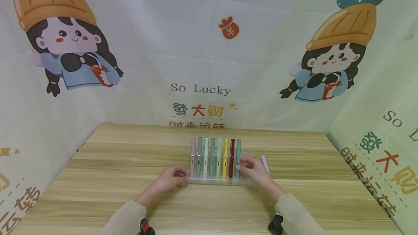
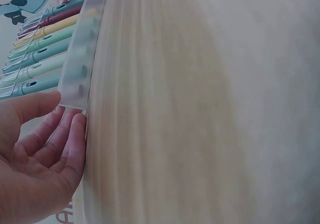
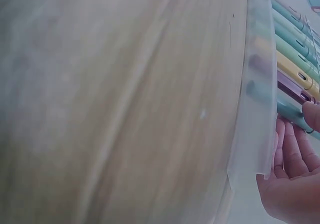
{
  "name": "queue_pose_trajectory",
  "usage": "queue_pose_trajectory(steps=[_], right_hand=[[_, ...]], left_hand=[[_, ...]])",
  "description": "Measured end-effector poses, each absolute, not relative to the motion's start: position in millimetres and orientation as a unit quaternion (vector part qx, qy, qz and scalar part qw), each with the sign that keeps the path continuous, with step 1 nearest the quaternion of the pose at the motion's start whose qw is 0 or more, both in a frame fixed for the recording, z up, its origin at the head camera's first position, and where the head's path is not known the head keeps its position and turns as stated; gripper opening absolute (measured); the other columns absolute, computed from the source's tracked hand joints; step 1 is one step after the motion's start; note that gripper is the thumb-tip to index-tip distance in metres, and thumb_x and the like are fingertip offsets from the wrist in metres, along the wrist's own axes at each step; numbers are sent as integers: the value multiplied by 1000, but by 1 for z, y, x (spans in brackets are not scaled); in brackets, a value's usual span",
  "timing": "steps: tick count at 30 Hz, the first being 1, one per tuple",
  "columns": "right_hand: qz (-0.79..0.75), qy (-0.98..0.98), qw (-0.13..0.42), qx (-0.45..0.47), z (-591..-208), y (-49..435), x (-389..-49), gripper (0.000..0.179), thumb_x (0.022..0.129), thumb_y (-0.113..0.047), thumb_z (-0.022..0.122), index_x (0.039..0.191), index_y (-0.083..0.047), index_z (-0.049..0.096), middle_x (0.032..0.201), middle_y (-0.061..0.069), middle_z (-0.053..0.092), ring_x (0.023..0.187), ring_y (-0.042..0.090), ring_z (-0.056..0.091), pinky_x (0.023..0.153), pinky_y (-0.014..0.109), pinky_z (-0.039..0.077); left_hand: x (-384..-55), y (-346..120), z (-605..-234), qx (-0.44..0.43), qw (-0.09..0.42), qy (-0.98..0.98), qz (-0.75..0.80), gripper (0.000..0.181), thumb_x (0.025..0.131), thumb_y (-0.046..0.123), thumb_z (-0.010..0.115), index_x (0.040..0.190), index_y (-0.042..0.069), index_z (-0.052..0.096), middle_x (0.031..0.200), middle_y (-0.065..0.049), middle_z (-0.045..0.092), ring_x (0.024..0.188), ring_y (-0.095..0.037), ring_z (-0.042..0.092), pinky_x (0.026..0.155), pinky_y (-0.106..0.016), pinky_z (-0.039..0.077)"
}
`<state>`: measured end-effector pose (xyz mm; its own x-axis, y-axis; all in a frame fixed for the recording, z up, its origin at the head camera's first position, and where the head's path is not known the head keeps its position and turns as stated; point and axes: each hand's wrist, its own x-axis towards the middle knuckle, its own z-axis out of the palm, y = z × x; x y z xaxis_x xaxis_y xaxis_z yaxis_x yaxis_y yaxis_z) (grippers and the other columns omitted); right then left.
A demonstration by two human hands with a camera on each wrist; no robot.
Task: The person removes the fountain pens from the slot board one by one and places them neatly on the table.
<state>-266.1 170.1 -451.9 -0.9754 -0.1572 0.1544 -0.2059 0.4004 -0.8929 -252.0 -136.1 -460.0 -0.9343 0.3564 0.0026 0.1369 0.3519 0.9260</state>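
Observation:
A clear plastic pen stand (image 1: 212, 181) holds a row of upright capped pens in mauve, blue-grey, mint, green, yellow (image 1: 226, 151) and dark red (image 1: 232, 151). My left hand (image 1: 172, 177) is at the stand's left end, thumb and fingers pinching its corner (image 2: 72, 101). At the row's right end, my right hand (image 1: 258, 171) holds a blue-grey pen (image 1: 238, 148) between thumb and fingers, its lower part in the stand. The right wrist view shows the thumb (image 3: 311, 115) on that pen, with the other fingers behind it. Slots to its right are partly covered by this hand.
A lilac pen (image 1: 265, 164) lies on the wooden table (image 1: 130, 155) just beyond my right hand, partly hidden by it. Printed cloth (image 1: 147, 46) hangs behind the table and along both sides.

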Motion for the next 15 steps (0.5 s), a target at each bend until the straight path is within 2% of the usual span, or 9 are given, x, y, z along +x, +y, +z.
queue_pose_trajectory(steps=[8,15], right_hand=[[540,-835,26,106,-450,168,-265,29,79,-4,63,102,12,55,84,12,61,78,23,58,62,28,47],[550,-830,34,93,-448,166,-264,26,79,-3,63,101,9,57,84,11,61,77,21,57,60,27,46]], left_hand=[[-254,-137,-463,154,98,815,550,21,80,2,59,96,-10,54,81,-7,54,73,-17,51,63,-34,48],[-255,-137,-464,156,101,816,548,20,80,1,59,96,-9,55,80,-7,54,73,-17,52,63,-32,48]])
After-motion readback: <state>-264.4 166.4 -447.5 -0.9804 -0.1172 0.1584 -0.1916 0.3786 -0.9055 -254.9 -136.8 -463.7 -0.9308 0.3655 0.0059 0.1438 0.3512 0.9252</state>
